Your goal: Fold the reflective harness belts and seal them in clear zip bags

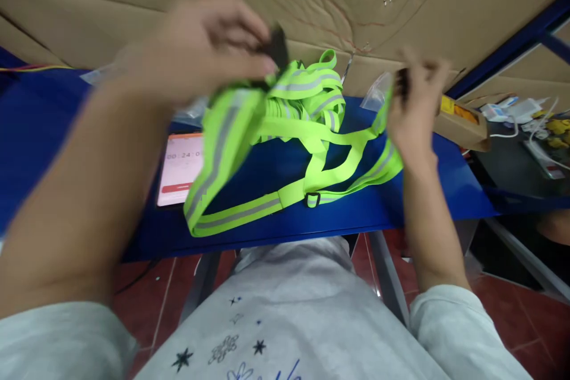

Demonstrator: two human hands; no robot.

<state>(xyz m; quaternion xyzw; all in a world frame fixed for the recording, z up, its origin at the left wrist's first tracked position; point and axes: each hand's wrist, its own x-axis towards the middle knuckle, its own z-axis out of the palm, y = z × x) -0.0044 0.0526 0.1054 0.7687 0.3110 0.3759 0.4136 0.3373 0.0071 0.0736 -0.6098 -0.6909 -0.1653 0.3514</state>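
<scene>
Shirt (285,309): pale, printed with stars and flowers, against the near side of the blue table (44,113).
Harness (314,181): neon green with grey stripes, stretched between the hands, its middle over the table; a black slider (317,199) sits on the near strap.
Pile (312,86): more green straps, bunched just behind the harness.
Phone (182,166): left of the harness, a strap hiding its right side; timer digits on screen.
Back: cardboard (312,0) rises behind the pile; a clear bag (376,92) lies near the right hand (416,101).
Right side: a small box (463,127), then white cables.
Left hand: raised, forearm slanting in, fingers pinching a black piece (278,47) at the strap's end.
Right hand: raised, fingers bent, seemingly gripping the harness's other end; blur obscures the exact hold.
</scene>
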